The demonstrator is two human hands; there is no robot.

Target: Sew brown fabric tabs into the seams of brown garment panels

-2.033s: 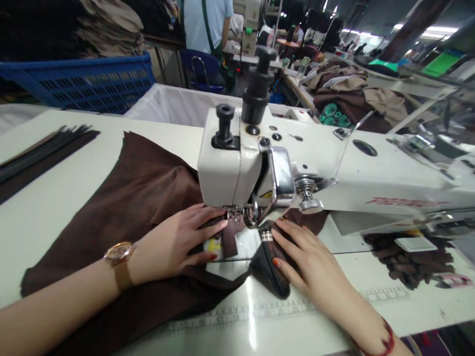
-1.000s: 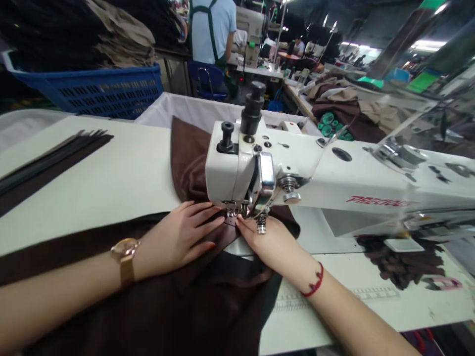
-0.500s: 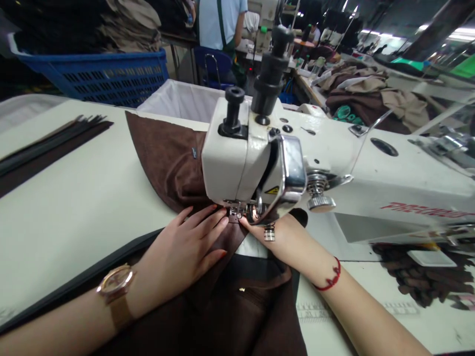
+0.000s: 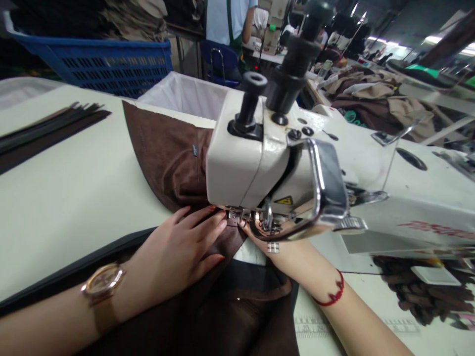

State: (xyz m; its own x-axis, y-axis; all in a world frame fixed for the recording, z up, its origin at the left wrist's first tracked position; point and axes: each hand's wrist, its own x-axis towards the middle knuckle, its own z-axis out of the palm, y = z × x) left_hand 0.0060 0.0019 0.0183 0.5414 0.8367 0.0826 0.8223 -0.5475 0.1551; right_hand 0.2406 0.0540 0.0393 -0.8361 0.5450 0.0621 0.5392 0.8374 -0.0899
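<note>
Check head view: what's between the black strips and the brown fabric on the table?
Nothing: bare table separates the black strips from the brown fabric in the head view.

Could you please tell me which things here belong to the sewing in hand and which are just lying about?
In use:
left hand
right hand
brown fabric
sewing machine

Lying about:
dark strips
blue crate
garment pile
</note>
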